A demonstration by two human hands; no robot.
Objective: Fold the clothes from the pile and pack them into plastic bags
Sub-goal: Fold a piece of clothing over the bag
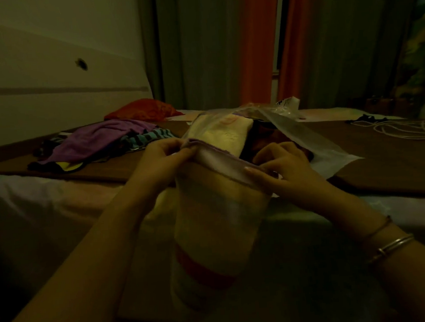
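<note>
Clear plastic was the thing in hand: a plastic bag (219, 226) stood upright near the person's lap, already holding a folded pale yellow garment (207, 237) with a red band low down. The left hand (164, 155) pinched the left end of the bag's mouth strip, and the right hand (283, 164) pinched the right end, fingers curled on the seal. The step looked to be closing the bag, and it would have gone best if the strip were held taut and level, then pressed shut from one end to the other, letting air escape ahead of the fingers. Cloth near the top risked catching in the seal, so the garment wanted pushing down first. Behind, a second filled bag (219, 135) lay on the dark board (384, 162), and the unfolded pile (103, 141), purple on top with stripes beneath, waited at the left, well apart. The dim light hid whether the seal was partly joined.
</note>
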